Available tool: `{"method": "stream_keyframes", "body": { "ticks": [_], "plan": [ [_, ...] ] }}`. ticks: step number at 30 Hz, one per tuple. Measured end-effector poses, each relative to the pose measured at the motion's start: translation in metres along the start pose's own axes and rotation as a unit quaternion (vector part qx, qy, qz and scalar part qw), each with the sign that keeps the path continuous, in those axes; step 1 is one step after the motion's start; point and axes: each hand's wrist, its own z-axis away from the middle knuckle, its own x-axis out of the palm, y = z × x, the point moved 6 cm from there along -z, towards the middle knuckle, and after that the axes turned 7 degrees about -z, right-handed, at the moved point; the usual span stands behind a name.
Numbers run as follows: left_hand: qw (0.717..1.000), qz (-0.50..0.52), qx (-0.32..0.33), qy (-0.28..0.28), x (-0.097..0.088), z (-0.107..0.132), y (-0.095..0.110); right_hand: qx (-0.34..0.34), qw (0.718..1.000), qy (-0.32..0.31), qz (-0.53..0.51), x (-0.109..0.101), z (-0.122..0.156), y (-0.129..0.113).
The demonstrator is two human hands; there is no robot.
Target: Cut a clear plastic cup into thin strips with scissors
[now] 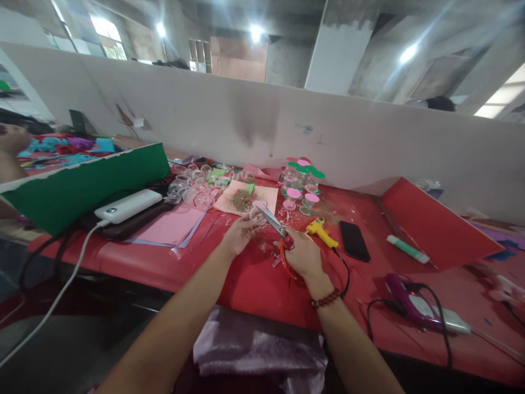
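Observation:
My left hand (239,234) pinches a small clear plastic cup (257,214) with a pink paper disc on its top. In my right hand (305,254) is a pair of scissors (271,220) with red-orange handles, its blades reaching up to the disc's edge. Behind the cup lies a pale pink sheet (268,196) bearing a brownish patch and a green paper scrap (251,189). Small paper trimmings (264,249) are scattered around both hands. A yellow hot glue gun (322,232) rests just right of my right hand.
Clear plastic cups (197,189) pile up at the back left; more, topped with pink discs (293,193), stand at the back. A black phone (354,241), glue stick (408,249), purple power strip (414,303), white power bank (128,206) and green board (90,180) surround the workspace. Another person's hand (14,138) shows far left.

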Motion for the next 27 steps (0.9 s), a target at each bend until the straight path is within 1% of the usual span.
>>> {"method": "stream_keyframes", "body": {
  "ticks": [10, 20, 27],
  "plan": [
    [1.000, -0.004, -0.005, 0.004, 0.0012, 0.0018, 0.0004, -0.011, 1.000, -0.003, -0.016, -0.0022, 0.0006, -0.0033],
    [1.000, 0.000, -0.004, 0.015, -0.0006, 0.0006, 0.0005, -0.017, 1.000, 0.005, -0.014, 0.0002, 0.0003, -0.0008],
    [1.000, -0.002, -0.007, 0.015, -0.0015, 0.0001, -0.0007, 0.001, 1.000, 0.009, 0.003, 0.0005, -0.0012, 0.0010]
  ]
}}
